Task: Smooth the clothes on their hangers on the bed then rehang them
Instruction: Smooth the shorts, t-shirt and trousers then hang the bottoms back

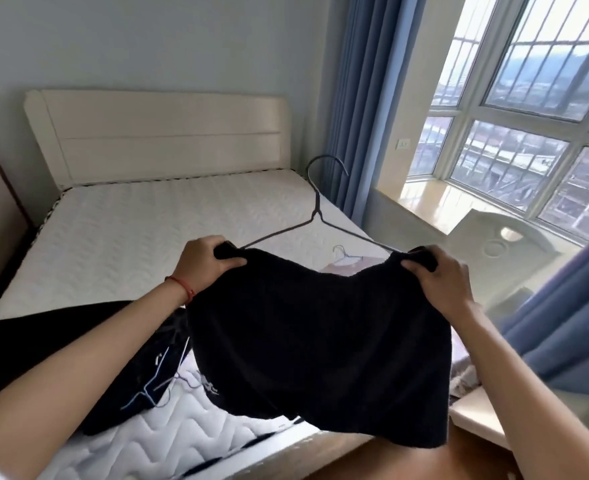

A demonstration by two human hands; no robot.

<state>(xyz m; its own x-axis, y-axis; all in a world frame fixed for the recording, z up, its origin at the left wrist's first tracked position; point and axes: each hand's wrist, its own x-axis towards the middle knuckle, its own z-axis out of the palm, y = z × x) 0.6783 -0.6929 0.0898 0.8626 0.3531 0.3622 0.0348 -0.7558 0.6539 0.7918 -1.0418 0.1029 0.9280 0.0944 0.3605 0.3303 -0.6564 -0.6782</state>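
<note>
both arms stretched forward. left hand (207, 260) and right hand (440, 278) each pinching a shoulder of fuzzy black garment (320, 337) on thin dark wire hanger (315, 216), held up above quilted white mattress (130, 230); hook curved, upright.

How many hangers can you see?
3: a dark hanger in the held black garment, a pale one behind it, a light one lower left. Others may be hidden.
</note>
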